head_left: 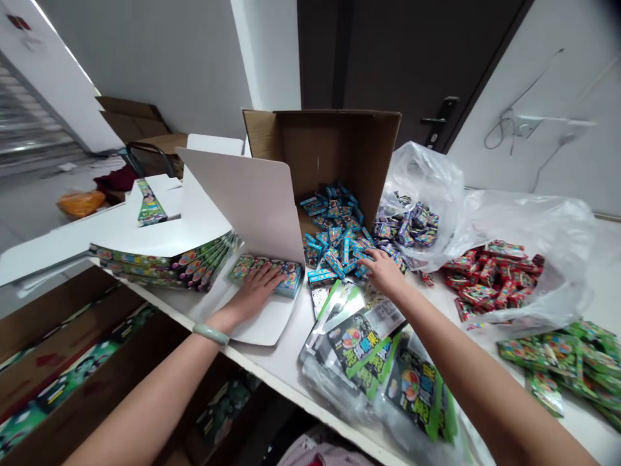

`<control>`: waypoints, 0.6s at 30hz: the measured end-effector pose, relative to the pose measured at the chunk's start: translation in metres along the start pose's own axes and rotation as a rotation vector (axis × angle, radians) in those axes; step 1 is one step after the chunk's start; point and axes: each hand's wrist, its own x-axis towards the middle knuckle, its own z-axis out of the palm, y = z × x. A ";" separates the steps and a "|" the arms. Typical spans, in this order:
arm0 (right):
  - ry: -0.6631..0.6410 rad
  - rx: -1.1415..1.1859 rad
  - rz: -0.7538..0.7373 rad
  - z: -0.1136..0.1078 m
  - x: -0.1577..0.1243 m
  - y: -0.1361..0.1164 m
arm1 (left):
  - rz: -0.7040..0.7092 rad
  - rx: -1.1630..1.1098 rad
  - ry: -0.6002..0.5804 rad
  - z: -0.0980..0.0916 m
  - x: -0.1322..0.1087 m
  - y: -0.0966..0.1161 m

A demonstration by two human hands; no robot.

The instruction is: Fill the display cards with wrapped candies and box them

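My left hand (259,285) lies with its fingers outstretched on a row of small candy packets (290,282) inside an open white carton (264,329). The packets at the left of the row are green, those at the right blue. The carton's lid (252,194) stands up behind the row. My right hand (385,272) reaches to the near edge of a heap of blue candy packets (334,226), its fingers apart and touching the packets there. This heap spills from a brown cardboard box (317,139) lying on its side. The right fingertips are partly lost among the packets.
Clear plastic bags hold purple packets (410,223) and red packets (495,278). Green packets (572,356) lie far right. Printed plastic pouches (359,343) cover the table's front. Fanned printed cartons (160,265) stand at left, with printed goods in boxes (72,375) below.
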 end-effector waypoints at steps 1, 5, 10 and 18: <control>-0.004 0.026 -0.003 0.000 0.005 0.000 | 0.001 0.007 -0.001 0.000 0.000 0.000; 0.053 0.214 0.064 -0.008 0.015 0.010 | 0.013 0.018 -0.004 -0.003 0.000 0.001; 0.275 0.606 0.367 -0.037 -0.009 0.030 | 0.070 0.004 0.071 -0.016 0.001 0.004; 0.533 1.298 0.640 -0.080 -0.126 0.023 | 0.210 -0.390 0.388 -0.048 0.008 0.082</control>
